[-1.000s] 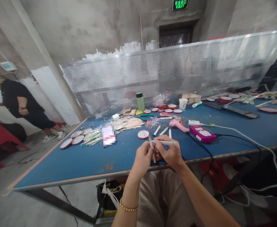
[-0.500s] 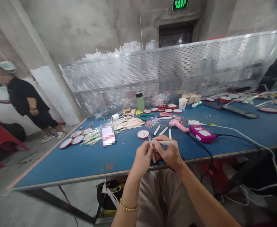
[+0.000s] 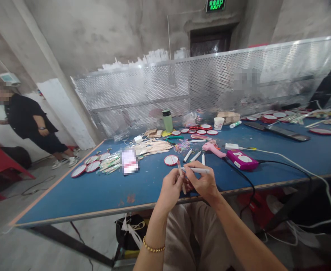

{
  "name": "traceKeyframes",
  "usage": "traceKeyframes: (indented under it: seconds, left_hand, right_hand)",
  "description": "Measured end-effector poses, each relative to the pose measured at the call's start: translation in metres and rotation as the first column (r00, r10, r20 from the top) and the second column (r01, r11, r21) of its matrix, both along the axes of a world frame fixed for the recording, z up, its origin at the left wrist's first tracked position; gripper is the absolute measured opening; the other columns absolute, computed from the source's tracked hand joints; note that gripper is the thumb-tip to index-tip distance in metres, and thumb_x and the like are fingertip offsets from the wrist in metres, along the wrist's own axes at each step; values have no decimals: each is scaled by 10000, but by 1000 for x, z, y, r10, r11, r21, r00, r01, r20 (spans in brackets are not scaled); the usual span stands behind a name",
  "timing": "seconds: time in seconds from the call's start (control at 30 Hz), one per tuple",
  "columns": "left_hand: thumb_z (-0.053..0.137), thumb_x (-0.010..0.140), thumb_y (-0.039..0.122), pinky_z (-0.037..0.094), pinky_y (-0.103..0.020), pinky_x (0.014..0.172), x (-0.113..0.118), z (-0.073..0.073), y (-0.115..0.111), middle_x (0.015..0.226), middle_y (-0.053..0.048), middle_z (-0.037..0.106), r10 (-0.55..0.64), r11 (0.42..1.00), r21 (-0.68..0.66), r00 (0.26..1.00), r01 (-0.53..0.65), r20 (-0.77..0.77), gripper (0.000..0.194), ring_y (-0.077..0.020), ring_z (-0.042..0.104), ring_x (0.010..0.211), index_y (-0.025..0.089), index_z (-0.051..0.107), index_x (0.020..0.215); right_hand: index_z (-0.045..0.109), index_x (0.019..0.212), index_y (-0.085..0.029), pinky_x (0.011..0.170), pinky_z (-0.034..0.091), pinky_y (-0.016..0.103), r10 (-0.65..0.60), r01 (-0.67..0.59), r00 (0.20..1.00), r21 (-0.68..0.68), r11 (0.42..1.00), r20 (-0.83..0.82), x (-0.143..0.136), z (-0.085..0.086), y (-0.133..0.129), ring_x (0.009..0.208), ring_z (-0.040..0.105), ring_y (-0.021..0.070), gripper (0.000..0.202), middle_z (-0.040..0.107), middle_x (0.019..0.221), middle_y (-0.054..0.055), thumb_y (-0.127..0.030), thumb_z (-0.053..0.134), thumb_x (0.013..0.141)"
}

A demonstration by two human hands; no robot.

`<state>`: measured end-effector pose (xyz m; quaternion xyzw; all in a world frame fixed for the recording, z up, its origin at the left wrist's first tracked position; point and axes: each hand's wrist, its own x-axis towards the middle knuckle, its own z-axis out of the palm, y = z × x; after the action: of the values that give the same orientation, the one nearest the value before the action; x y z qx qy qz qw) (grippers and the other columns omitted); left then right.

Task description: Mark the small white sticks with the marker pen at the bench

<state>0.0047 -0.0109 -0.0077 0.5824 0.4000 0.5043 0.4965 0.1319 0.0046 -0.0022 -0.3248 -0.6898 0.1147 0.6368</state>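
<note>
My left hand [image 3: 171,187] is closed on a flat wooden craft stick [image 3: 180,170], held nearly upright over the table's front edge. The stick's upper end looks reddish. In my right hand [image 3: 203,183] is a white marker pen [image 3: 197,170], lying almost level, its tip end at the stick. Just beyond my hands lies a round white disc with a red rim [image 3: 171,160]. To its right are several more markers [image 3: 195,156] on the blue table [image 3: 148,188].
A pink glue gun [image 3: 214,149] and a purple box [image 3: 241,160] with a black cable lie right. Wooden sticks [image 3: 157,146] and red-rimmed discs [image 3: 92,166] spread left. A green bottle [image 3: 167,121] and paper cup [image 3: 219,123] stand behind. A person [image 3: 31,120] is at far left.
The marker in my right hand has shifted very slightly against the stick. My left hand stays in place. The person at far left has moved a little.
</note>
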Motion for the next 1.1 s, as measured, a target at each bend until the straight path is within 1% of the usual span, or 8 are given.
traceKeyframes:
  seconds: [0.13,0.27,0.47,0.83,1.0,1.1]
  left_hand:
    - [621,785,544,549,-299,584,0,-1,1,667,13,595,13,1000,7,1000,-13,-17,386,-149,618,575,168,543,826]
    - [630,779,545,542,-288,576,1,-2,1,660,16,600,1,1000,1,1000,-1,6,387,-137,607,553,171,540,827]
    - [634,771,560,551,-300,591,1,-1,0,648,19,610,-13,1000,-27,999,14,30,404,-138,611,534,173,536,837]
    - [634,775,542,549,-284,575,1,1,-1,655,10,620,6,1000,-5,1000,-6,8,395,-133,609,543,161,547,832]
    - [635,773,551,543,-277,563,0,1,-1,663,7,613,14,1000,22,1000,-14,-1,405,-138,613,563,157,550,814]
    - [639,771,556,545,-278,568,0,0,-1,667,10,613,6,1000,13,1000,-6,9,411,-131,606,553,158,552,827]
  right_hand:
    - [654,752,-194,607,530,248,-4,4,1000,9,1000,10,0,-1,1,599,643,142,157,693,682,12,-206,548,867]
    - [656,748,-194,608,528,245,-11,11,1000,14,1000,22,0,-1,1,599,647,146,156,688,672,11,-206,551,862]
    - [650,739,-193,587,518,236,-23,23,1000,28,999,-16,1,0,0,580,629,135,168,679,662,8,-196,540,866]
    - [648,744,-197,610,533,244,-14,14,1000,19,1000,15,1,0,0,600,637,140,173,688,676,14,-207,535,875]
    - [651,747,-186,592,524,234,-15,15,1000,15,1000,26,1,-1,1,586,636,134,164,689,679,17,-201,541,868]
    - [650,744,-186,587,521,232,-15,15,1000,17,1000,23,1,-1,0,585,635,134,165,687,674,16,-202,541,867]
